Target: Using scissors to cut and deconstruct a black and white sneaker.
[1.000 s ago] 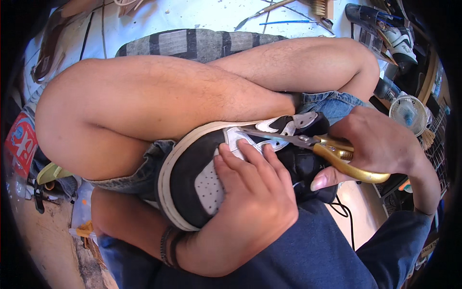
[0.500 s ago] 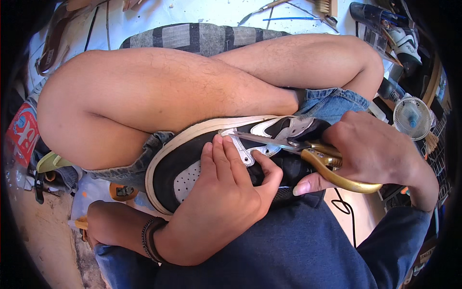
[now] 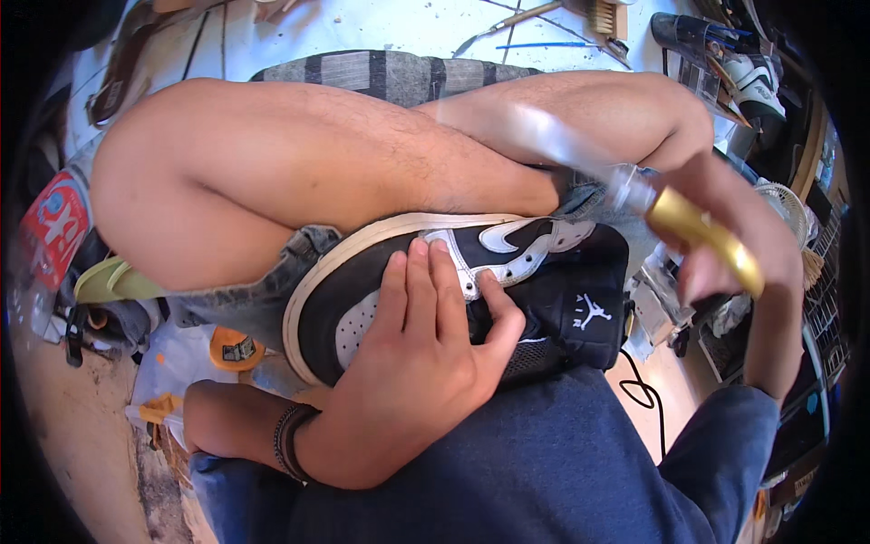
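Observation:
A black and white sneaker [image 3: 566,290] lies on its side across my lap, toe to the left, against my bent leg. My left hand [image 3: 403,335] lies over its front part with the fingers pressed on the upper, holding it. Under the fingertips is a white leather panel [image 3: 460,272] beside the lace holes. To the right of the sneaker, raised above it and apart from it, my right hand [image 3: 729,199] is closed on gold-handled scissors [image 3: 693,231]. Their silver blades point to the upper left and are smeared by motion.
A brush [image 3: 605,16] and thin tools lie on the tiled floor ahead. At right stand a white sneaker [image 3: 757,86] and a small fan [image 3: 787,208]. A black cable [image 3: 648,394] coils near my right side. An orange round lid [image 3: 236,349] lies at left.
The scissors have lifted off the white panel and swung up and to the right with my right hand. My left hand stays on the sneaker. The view has shifted slightly.

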Demonstrator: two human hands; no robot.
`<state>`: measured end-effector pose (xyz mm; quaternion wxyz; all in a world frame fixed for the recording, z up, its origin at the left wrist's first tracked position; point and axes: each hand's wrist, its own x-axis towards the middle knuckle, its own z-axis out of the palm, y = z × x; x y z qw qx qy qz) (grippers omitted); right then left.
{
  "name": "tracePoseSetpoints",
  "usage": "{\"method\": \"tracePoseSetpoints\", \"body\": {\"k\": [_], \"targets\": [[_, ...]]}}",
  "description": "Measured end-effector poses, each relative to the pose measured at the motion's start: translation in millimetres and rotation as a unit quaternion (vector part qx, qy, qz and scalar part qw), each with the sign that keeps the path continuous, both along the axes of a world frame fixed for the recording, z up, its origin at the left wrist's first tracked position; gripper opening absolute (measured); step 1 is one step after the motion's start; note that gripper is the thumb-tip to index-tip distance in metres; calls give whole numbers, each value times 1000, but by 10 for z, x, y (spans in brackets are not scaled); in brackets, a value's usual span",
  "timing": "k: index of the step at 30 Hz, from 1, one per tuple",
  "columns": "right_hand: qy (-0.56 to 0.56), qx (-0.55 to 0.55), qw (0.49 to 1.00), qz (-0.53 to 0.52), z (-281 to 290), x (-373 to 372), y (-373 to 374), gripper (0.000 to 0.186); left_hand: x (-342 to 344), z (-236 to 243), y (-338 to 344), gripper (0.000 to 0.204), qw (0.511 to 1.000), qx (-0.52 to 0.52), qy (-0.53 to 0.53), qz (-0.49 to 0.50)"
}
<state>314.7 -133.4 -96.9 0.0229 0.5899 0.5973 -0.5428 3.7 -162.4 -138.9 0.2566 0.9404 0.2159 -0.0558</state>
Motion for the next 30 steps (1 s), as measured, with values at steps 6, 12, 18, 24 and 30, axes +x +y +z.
{"method": "tracePoseSetpoints", "body": {"k": [6, 12, 18, 24, 30], "targets": [[52, -87, 991, -83, -881, -195, -254, 40, -237, 242, 123, 65, 978, -209, 15, 2], [197, -22, 970, -144, -910, -442, -908, 52, -420, -64, 235, 34, 950, -216, -49, 219], [228, 131, 949, -172, -690, -520, -1273, 55, -232, -208, 49, 35, 959, -245, -52, 134], [206, 129, 958, -153, -797, -451, -1243, 56, -219, -317, -136, 24, 957, -195, -100, 192], [187, 176, 959, -118, -688, -363, -995, 63, -216, -125, -161, 22, 944, -113, -119, 287]]}}
